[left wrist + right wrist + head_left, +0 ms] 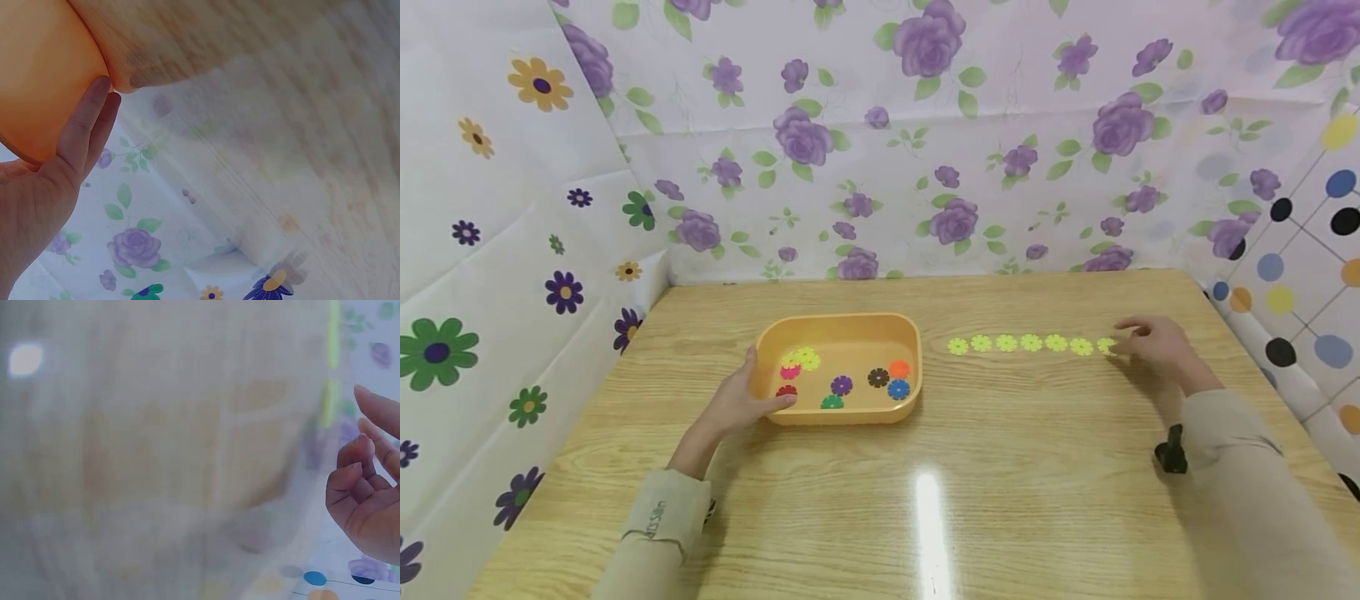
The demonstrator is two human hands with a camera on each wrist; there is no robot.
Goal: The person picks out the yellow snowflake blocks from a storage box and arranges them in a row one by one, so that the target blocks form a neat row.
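My left hand (739, 402) grips the left end of an orange plastic tray (842, 417), thumb over the near rim and fingers along the outer wall; its fingers (81, 128) show against that wall in the left wrist view. Inside lie notched, flower-shaped plastic discs: yellow-green discs (806, 358), a purple disc (842, 385), a black disc (878, 377), a blue disc (898, 389) and others. To the tray's right runs a row of several yellow-green discs (1032, 342). At its right end, my right hand (1153, 343) hovers beside the last disc (1105, 346), fingers loosely bent, holding nothing.
The wood-grain table (1000, 492) carries the tray and the row. Purple-flowered cloth (887, 167) hangs along its back edge. Flowered cloth (497, 333) stands at left and dotted cloth (1300, 275) at right. A black wrist-worn device (1172, 452) is under the right cuff.
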